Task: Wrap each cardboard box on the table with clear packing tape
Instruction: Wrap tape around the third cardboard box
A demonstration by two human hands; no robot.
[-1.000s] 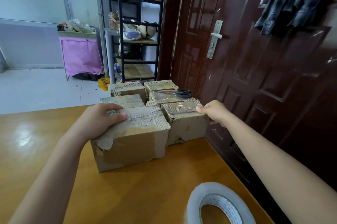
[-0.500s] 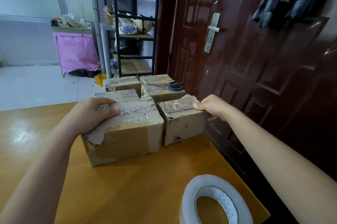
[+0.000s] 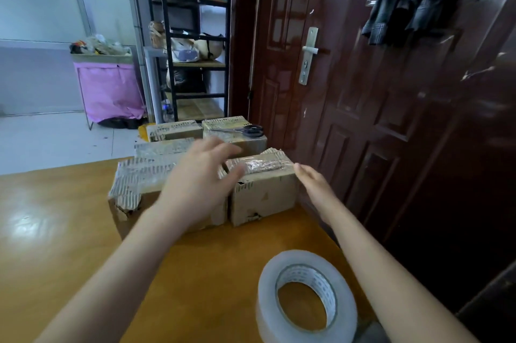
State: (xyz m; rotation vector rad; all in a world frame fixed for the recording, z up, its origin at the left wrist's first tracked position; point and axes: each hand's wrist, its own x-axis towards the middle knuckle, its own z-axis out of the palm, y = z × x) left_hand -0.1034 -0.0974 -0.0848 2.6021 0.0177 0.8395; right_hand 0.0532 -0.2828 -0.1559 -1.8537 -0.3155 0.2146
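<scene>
Here, both hands loose-fingered, left hand (image 3: 203, 175) over boxes, right hand (image 3: 315, 183) beside small box (image 3: 262, 189), holding nothing

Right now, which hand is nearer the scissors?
Left. The left hand hovers just in front of the scissors; the right hand is farther off, beside the small box.

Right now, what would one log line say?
left hand: open, over boxes | right hand: open beside small cardboard box | tape roll: on table, untouched
</scene>
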